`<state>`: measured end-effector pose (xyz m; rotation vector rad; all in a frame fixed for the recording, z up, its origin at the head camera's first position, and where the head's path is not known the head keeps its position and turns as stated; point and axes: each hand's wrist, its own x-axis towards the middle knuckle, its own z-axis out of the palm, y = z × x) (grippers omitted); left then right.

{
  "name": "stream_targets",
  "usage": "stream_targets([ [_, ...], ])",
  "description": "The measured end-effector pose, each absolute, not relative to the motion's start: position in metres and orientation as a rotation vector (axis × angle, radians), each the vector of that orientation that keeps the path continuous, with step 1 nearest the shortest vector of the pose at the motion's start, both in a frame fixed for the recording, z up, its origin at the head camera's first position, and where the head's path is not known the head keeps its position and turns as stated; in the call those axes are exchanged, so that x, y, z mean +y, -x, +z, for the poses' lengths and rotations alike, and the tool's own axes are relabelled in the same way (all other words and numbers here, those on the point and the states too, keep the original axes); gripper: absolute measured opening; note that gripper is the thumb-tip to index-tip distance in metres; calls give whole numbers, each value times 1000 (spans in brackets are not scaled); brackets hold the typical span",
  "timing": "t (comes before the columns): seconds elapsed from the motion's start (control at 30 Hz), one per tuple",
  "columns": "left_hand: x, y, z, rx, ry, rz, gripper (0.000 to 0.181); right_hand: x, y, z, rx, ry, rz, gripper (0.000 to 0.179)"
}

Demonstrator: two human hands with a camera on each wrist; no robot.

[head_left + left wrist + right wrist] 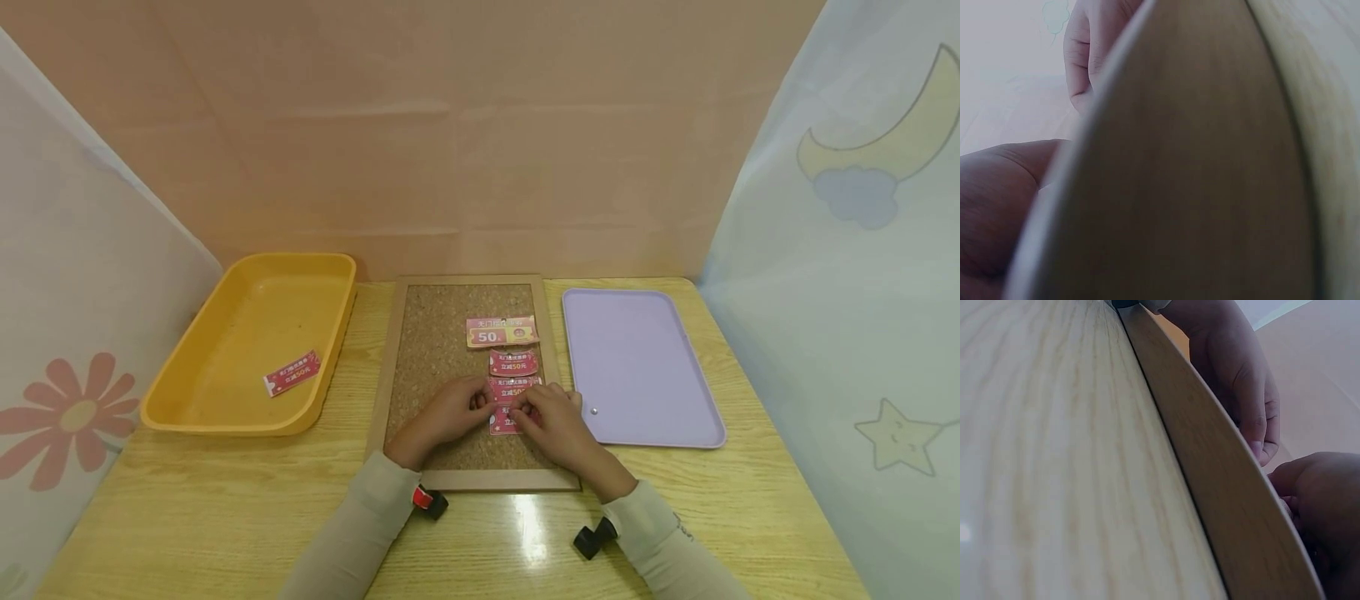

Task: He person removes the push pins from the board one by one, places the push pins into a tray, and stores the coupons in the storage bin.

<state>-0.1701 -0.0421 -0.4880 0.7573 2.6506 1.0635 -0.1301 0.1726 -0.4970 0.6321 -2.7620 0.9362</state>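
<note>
Curling coupons (pixel 514 364): rectangular paper
Corkboard (pixel 437 350): grainy, wood-framed
Left hand (pixel 454 410): fingertips together, pinch unclear
Right hand (pixel 557 425): fingers bent, pinch unclear

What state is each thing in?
Yellow tray: holds one loose coupon
Purple tray: holds one small silvery item
Corkboard: flat, four coupons in a column
Left hand: curled at bottom coupon's left edge; hold unclear
Right hand: curled over bottom coupon; hold unclear
Bottom coupon: partly covered by right hand

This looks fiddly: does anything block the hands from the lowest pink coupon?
Nothing visible: the left hand is at the left edge of the lowest pink coupon, the right hand over its right part.
</note>
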Motion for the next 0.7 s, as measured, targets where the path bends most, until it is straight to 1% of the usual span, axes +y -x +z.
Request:
stream_targets([
  [0.23,-42,171,-490,2617,-744,1103,13,177,131,-500,-2686,-596,1109,6],
  [0.37,-43,170,-489,2573,-720,1151,12,183,133,-502,-2575,-579,1226,2],
  [0.47,-44,170,-488,2543,-687,1194,12,188,134,-502,-2494,-559,1277,7],
  [0.6,-47,170,-487,2515,-661,1235,11,196,135,-500,-2423,-527,1331,1],
  [0.7,-49,170,-485,2490,-659,1267,10,202,134,-499,-2402,-500,1344,7],
])
